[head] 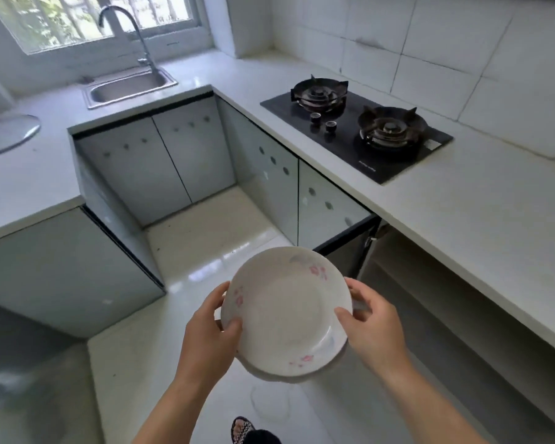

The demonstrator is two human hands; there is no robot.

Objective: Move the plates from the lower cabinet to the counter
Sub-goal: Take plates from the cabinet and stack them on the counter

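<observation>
A white plate with pink flower prints [285, 310] is held above the floor in the lower middle of the head view, and a second rim shows just beneath it. My left hand [207, 328] grips its left edge, thumb on top. My right hand [370, 325] grips the right edge the same way. The lower cabinet [430, 302] stands open to the right, its door [330, 216] swung out behind the plate. The white counter [481, 238] runs above the cabinet along the right side.
A black two-burner gas stove [356, 129] sits in the counter at the upper right. A steel sink [129, 86] with a tall tap lies at the back left. A glass lid [4, 133] rests on the left counter. A slippered foot [242, 429] shows on the tiled floor.
</observation>
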